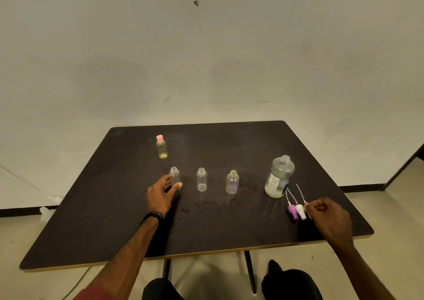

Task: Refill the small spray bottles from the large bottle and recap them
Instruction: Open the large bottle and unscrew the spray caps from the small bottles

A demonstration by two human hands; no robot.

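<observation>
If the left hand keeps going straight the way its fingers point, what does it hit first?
The left hand points up and to the right at the leftmost uncapped small bottle. Its thumb already looks to be at the bottle's base, so it would probably meet that bottle first; actual contact is hard to judge.

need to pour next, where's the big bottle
In the head view the big bottle stands uncapped on the table's right side, just behind the loose spray caps by the right hand.

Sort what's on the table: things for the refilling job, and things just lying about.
For the job:
- large bottle, uncapped
- three open small bottles; left hand at the leftmost
- spray tops beside the right hand

Lying about:
- pink-capped bottle, already closed, standing apart at the back
</observation>
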